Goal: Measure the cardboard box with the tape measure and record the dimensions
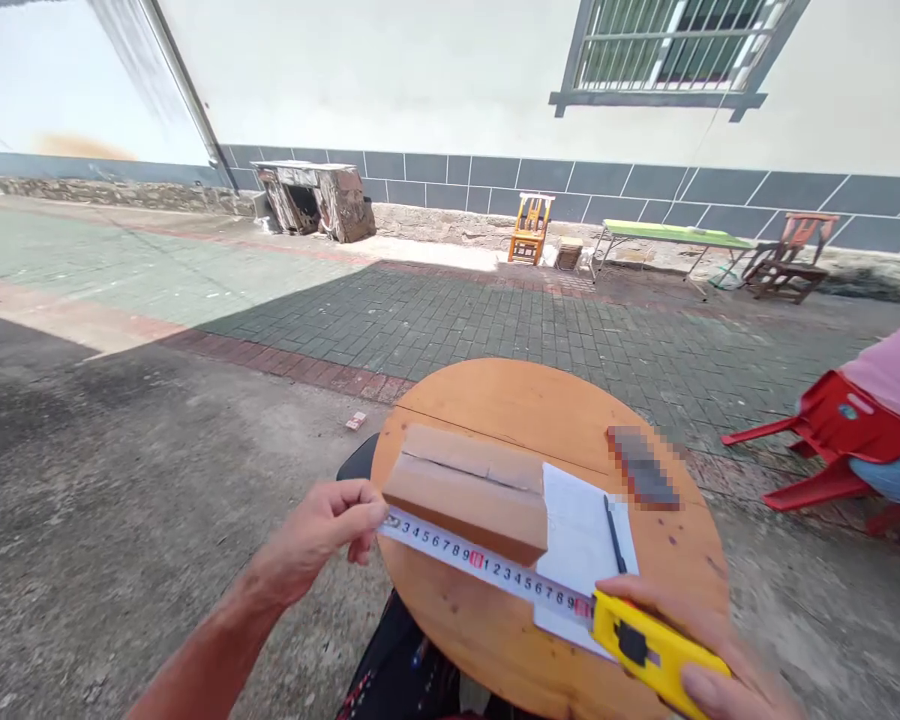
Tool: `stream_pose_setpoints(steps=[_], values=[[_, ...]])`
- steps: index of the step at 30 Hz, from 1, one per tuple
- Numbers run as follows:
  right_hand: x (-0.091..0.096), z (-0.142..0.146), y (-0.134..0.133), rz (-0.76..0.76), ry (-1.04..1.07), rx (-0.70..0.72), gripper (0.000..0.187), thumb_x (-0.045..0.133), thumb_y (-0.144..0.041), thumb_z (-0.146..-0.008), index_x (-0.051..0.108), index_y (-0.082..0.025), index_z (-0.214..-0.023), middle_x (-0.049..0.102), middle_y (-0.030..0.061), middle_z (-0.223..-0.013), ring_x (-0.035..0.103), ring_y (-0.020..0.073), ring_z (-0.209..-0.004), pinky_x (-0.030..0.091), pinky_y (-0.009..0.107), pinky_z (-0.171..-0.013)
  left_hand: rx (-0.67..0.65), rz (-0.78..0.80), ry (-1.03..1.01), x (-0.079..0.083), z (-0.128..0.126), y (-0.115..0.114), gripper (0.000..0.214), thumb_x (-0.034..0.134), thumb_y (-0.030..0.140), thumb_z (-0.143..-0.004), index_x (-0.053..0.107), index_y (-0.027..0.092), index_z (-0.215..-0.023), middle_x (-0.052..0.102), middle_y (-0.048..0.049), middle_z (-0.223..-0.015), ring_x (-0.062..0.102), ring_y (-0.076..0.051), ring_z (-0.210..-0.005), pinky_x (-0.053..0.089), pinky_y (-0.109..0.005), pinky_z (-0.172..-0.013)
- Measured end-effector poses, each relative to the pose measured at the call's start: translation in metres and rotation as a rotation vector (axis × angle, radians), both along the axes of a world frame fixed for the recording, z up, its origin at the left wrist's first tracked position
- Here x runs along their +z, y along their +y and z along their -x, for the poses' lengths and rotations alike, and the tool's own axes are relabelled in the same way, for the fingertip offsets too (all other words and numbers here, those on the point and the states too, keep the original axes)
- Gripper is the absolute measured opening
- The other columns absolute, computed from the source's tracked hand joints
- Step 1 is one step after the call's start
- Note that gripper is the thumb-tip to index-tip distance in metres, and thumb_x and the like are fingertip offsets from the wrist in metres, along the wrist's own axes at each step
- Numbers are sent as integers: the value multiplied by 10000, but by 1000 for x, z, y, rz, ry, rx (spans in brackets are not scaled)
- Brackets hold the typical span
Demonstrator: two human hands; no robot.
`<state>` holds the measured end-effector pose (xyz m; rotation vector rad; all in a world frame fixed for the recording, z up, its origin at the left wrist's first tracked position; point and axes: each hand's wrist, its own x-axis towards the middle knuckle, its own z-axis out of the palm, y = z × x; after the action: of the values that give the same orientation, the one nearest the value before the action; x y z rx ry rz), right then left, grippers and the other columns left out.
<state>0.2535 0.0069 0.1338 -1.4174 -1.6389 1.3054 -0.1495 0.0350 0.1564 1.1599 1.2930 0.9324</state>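
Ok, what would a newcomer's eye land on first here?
The yellow tape measure, stretched along the near edge of the cardboard box on the round wooden table. The left hand pinches its free end beside the box's left corner; the right hand grips its case at lower right.

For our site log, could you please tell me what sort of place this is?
Probably an outdoor courtyard beside a building: brick paving, a white wall with a barred window, and a wooden chair and green folding table standing along it.
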Motion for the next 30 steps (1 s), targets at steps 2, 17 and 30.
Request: stream_pose_setpoints(steps=[2, 17, 30], values=[[11, 3, 23, 5, 18, -18, 569, 600, -636, -706, 714, -294, -1145, 710, 92, -1150, 675, 357, -954, 551, 431, -769, 5, -23, 84, 9, 10, 26, 345, 622, 484, -744, 517, 185, -607, 541, 37, -518, 465, -93, -483, 360, -222, -505], [38, 38, 133, 91, 113, 221, 502, 531, -553, -855, 687, -124, -1065, 650, 50, -637, 540, 163, -579, 308, 225, -429, -18, -19, 376, -8, 11, 101, 340, 552, 513, -694, 505, 185, -618, 546, 26, -552, 468, -95, -465, 315, -206, -436], [18, 27, 148, 113, 154, 316, 427, 504, -525, -869, 670, -133, -904, 635, 44, -732, 570, 130, -597, 323, 177, -383, -134, -6, 552, -12, 9, 121, 348, 518, 529, -741, 462, 198, -648, 505, 35, -563, 466, -113, -482, 375, -229, -424]])
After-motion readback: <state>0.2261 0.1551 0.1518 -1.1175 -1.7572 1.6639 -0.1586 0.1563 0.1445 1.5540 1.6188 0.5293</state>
